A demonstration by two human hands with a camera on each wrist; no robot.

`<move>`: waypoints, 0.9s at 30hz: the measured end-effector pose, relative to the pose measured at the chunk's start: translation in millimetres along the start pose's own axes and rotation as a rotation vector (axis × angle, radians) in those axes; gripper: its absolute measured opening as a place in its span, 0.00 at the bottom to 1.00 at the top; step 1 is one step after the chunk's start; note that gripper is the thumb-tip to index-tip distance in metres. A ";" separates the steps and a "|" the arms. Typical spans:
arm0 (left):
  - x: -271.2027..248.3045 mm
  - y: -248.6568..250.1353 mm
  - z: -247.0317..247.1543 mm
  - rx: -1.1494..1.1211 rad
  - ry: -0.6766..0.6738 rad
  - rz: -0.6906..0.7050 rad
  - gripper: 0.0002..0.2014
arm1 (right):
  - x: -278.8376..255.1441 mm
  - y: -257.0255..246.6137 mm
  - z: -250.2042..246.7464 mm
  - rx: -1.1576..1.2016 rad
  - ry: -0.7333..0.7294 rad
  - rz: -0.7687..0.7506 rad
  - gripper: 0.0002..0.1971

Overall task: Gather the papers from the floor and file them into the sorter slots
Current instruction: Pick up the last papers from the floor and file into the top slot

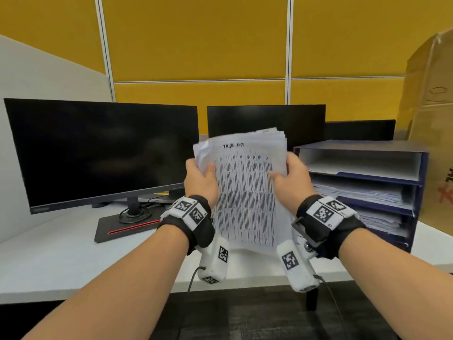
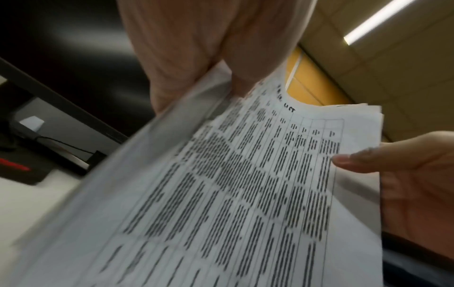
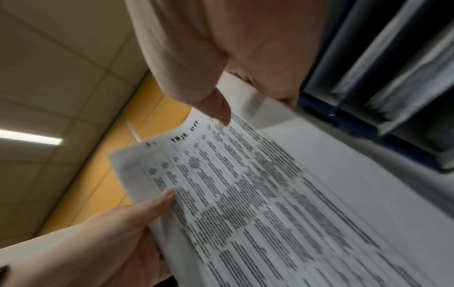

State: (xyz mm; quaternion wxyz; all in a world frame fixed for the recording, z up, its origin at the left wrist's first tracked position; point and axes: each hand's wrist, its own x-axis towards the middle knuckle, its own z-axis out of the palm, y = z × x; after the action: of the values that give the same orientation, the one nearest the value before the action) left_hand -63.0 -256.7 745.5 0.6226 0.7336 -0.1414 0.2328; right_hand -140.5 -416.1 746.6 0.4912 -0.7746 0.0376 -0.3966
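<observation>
Standing upright over the white counter (image 1: 61, 253), a stack of papers (image 1: 245, 192) is held between both hands in the head view, its bottom edge down at the counter. The left hand (image 1: 199, 180) grasps the stack's left edge and the right hand (image 1: 293, 180) its right edge, each with the thumb laid across the printed front sheet. Just right of the stack stands a dark blue sorter (image 1: 420, 192) with three open slots, all holding paper. Three dark monitors (image 1: 103, 150) line the back of the counter before a yellow partition (image 1: 196, 40), and a cardboard box (image 1: 431, 119) rises at the far right. Nothing stands between the stack and the sorter's openings.

Seen from the left wrist, the left hand (image 2: 196, 48) clamps the papers (image 2: 245, 194) at the top corner, while the right hand (image 2: 405, 184) holds the opposite edge with its thumb on the page. One monitor (image 2: 73, 68) shows behind.

From the right wrist, the right hand (image 3: 233, 48) pinches the papers (image 3: 270, 194), the left hand (image 3: 110, 233) grips the far edge, and the sorter (image 3: 343, 116) is close beside the stack.
</observation>
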 end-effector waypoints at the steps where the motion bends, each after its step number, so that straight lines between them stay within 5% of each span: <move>1: -3.1 -5.6 -0.2 0.053 -0.078 -0.030 0.15 | -2.5 4.8 1.3 -0.019 -0.042 0.054 0.16; 4: -13.2 -20.6 -1.6 0.194 -0.259 -0.085 0.13 | -11.9 21.0 0.9 -0.105 -0.114 0.158 0.14; 9: -5.5 -20.8 -10.0 0.056 -0.171 -0.124 0.15 | -12.8 30.2 -5.7 -0.052 0.003 0.128 0.19; 13: -12.0 -28.7 -13.5 0.118 -0.264 -0.219 0.18 | -18.7 44.5 -3.0 -0.168 -0.121 0.206 0.19; 18: -5.4 -28.9 -15.2 0.050 -0.196 -0.177 0.15 | -13.8 44.8 -2.4 -0.084 -0.030 0.163 0.20; 23: -10.9 -49.5 -16.0 0.227 -0.413 -0.238 0.18 | -23.9 54.9 7.7 -0.268 -0.218 0.219 0.22; 27: -4.9 -46.9 -18.2 0.197 -0.352 -0.223 0.18 | -15.8 57.4 8.4 -0.182 -0.095 0.207 0.20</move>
State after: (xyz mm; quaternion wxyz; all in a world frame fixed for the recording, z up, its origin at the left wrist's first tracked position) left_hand -46.9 -230.7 705.3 0.5353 0.8314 -0.1426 0.0436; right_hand -126.8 -432.5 690.4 0.4585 -0.8258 0.1297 -0.3018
